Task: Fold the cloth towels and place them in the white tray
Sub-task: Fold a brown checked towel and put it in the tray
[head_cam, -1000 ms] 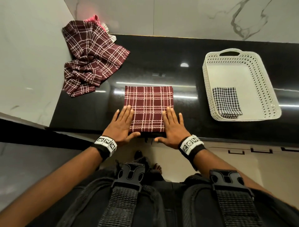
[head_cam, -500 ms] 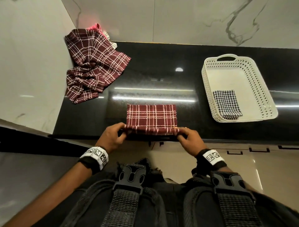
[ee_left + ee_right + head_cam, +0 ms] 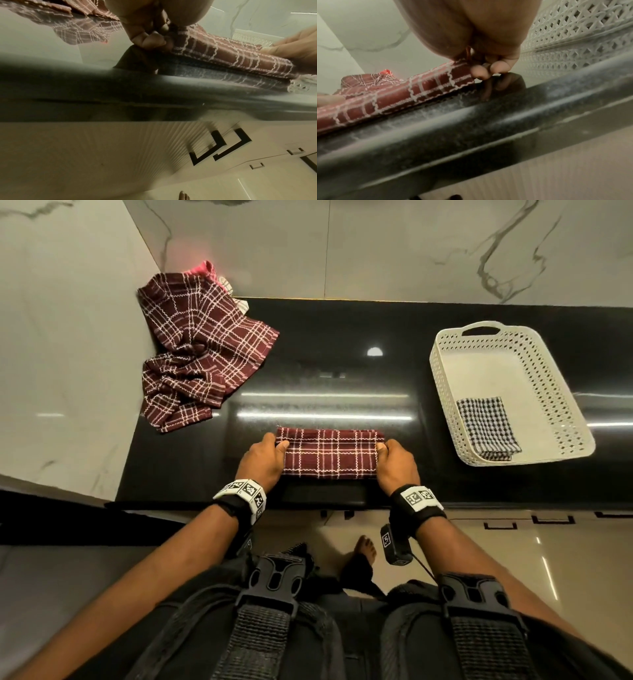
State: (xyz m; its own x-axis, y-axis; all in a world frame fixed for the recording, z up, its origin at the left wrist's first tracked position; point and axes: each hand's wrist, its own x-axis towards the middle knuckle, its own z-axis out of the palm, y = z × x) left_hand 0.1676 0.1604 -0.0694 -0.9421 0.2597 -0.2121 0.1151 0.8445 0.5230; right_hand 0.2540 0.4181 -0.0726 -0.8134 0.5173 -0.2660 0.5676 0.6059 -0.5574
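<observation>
The maroon towel (image 3: 329,455), lower centre, is now folded in half, near edge carried forward. Left hand (image 3: 262,462) and right hand (image 3: 397,462) pinch its ends. White tray (image 3: 561,419) placement follows.

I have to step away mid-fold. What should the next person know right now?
Left hand and right hand each pinch an end of the maroon plaid towel, folded into a strip near the counter's front edge.
Done: one black-and-white checked towel lies folded in the white tray.
Left: finish this towel and tray it, then fold the crumpled pile at the back left corner.
</observation>
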